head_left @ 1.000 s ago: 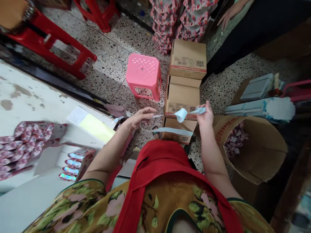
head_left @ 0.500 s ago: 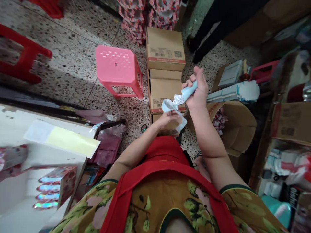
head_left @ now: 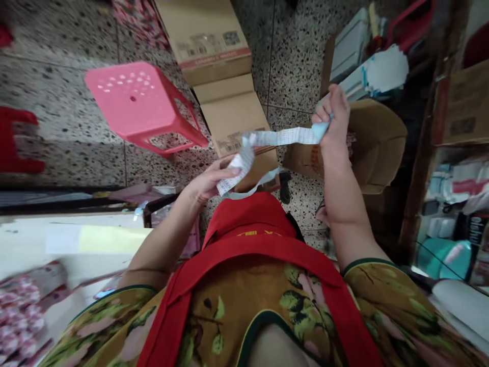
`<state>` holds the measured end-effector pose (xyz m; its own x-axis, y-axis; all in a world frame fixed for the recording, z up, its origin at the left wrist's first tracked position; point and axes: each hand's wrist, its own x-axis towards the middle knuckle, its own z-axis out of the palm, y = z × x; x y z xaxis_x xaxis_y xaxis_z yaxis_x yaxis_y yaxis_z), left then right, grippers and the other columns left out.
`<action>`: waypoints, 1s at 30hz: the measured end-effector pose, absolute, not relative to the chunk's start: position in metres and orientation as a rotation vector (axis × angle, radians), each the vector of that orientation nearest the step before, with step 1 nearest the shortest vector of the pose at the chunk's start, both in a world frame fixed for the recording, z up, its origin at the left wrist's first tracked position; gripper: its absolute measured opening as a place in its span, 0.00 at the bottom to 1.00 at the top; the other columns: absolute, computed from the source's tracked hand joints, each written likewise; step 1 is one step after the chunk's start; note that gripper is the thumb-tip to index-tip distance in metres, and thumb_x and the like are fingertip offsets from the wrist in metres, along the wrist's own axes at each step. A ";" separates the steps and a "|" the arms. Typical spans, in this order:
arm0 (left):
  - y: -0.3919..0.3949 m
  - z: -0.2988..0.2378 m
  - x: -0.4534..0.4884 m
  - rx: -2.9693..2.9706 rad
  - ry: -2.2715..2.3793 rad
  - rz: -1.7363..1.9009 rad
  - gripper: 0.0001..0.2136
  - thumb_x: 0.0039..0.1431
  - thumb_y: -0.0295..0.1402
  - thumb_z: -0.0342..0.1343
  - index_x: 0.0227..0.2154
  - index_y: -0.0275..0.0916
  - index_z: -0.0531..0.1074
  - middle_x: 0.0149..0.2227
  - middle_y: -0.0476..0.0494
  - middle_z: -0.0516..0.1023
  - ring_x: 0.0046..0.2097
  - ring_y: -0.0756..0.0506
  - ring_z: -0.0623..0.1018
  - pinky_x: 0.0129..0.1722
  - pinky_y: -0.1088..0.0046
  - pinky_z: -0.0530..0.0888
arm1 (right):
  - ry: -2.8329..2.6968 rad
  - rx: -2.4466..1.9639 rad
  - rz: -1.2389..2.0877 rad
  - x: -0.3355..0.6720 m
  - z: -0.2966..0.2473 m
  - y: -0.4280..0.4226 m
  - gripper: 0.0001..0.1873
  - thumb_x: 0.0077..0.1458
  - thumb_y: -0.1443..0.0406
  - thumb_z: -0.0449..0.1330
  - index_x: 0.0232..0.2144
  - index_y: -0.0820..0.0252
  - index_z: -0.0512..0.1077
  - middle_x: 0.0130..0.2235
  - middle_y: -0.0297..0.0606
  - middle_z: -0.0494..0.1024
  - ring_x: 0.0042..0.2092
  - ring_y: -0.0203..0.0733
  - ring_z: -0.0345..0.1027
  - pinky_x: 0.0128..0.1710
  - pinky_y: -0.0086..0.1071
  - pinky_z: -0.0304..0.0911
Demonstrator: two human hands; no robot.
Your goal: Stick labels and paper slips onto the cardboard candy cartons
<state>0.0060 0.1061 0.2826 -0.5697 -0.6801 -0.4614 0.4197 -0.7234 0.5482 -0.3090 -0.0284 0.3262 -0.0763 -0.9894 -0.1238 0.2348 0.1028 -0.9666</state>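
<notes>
A long printed paper strip [head_left: 284, 136], white with a pale blue back, stretches between my two hands above the floor. My right hand [head_left: 331, 121] is raised and closed in a fist round the strip's upper end. My left hand [head_left: 208, 182] is lower, near my red apron, with fingers pinched on the strip's crumpled lower part; a loose tail curls down below it. Both hands hang over stacked cardboard boxes [head_left: 229, 114].
A pink plastic stool [head_left: 139, 104] stands on the speckled floor at left. An open carton of small packets [head_left: 376, 145] sits at right by shelves. A white table [head_left: 57, 239] with a yellow-white sheet and wrapped goods lies at lower left.
The view has swung right. My hands have drawn apart, right hand higher, left hand lower, so the paper strip is now pulled out longer between them.
</notes>
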 end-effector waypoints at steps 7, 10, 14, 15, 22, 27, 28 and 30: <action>0.085 0.250 0.017 1.299 -0.702 -2.041 0.09 0.46 0.32 0.70 0.29 0.36 0.77 0.25 0.49 0.74 0.23 0.53 0.71 0.23 0.78 0.66 | 1.406 -0.833 -1.284 -0.382 0.309 0.010 0.14 0.56 0.53 0.65 0.32 0.53 0.67 0.19 0.20 0.54 0.18 0.28 0.47 0.20 0.28 0.45; 0.077 0.238 -0.006 1.329 -0.860 -2.045 0.07 0.48 0.30 0.68 0.26 0.34 0.75 0.23 0.49 0.72 0.24 0.53 0.69 0.24 0.78 0.63 | 1.686 -0.927 -1.218 -0.420 0.307 0.029 0.14 0.61 0.58 0.62 0.25 0.55 0.68 0.15 0.21 0.53 0.18 0.28 0.47 0.22 0.29 0.46; 0.082 0.247 -0.042 1.278 -0.853 -1.943 0.10 0.50 0.32 0.67 0.26 0.34 0.72 0.24 0.50 0.70 0.27 0.54 0.68 0.28 0.78 0.65 | 1.501 -1.396 -0.696 -0.409 0.321 0.059 0.14 0.46 0.58 0.73 0.21 0.60 0.75 0.21 0.32 0.72 0.25 0.33 0.64 0.28 0.30 0.56; 0.086 0.253 -0.050 1.234 -0.820 -1.913 0.11 0.50 0.34 0.68 0.27 0.34 0.72 0.25 0.50 0.70 0.28 0.53 0.68 0.30 0.79 0.66 | 1.380 -1.476 -0.543 -0.396 0.324 0.066 0.13 0.44 0.58 0.74 0.21 0.60 0.76 0.24 0.34 0.76 0.28 0.35 0.67 0.30 0.30 0.58; 0.135 0.283 -0.104 1.020 -0.705 -1.797 0.19 0.56 0.48 0.65 0.32 0.38 0.68 0.29 0.51 0.71 0.32 0.52 0.71 0.36 0.76 0.70 | 0.959 -1.202 -0.151 -0.317 0.294 0.102 0.43 0.50 0.29 0.51 0.26 0.63 0.79 0.24 0.38 0.75 0.23 0.34 0.62 0.24 0.28 0.54; 0.168 0.275 -0.124 1.146 -0.712 -1.706 0.20 0.58 0.52 0.63 0.33 0.39 0.67 0.39 0.47 0.76 0.36 0.50 0.73 0.39 0.74 0.71 | 1.026 -0.754 -0.259 -0.315 0.269 0.112 0.45 0.44 0.27 0.56 0.29 0.66 0.78 0.25 0.42 0.77 0.19 0.31 0.57 0.17 0.26 0.49; 0.170 0.274 -0.126 1.151 -0.712 -1.700 0.20 0.58 0.52 0.62 0.33 0.40 0.66 0.44 0.44 0.77 0.39 0.49 0.74 0.41 0.73 0.71 | 1.055 -0.746 -0.238 -0.318 0.268 0.113 0.44 0.44 0.28 0.57 0.27 0.66 0.78 0.25 0.42 0.77 0.19 0.31 0.58 0.17 0.26 0.50; 0.171 0.272 -0.129 1.142 -0.691 -1.661 0.18 0.61 0.50 0.60 0.34 0.40 0.65 0.54 0.40 0.75 0.47 0.45 0.76 0.46 0.70 0.71 | 1.084 -0.792 -0.179 -0.325 0.267 0.112 0.45 0.46 0.27 0.54 0.24 0.66 0.77 0.23 0.43 0.76 0.20 0.32 0.60 0.17 0.25 0.51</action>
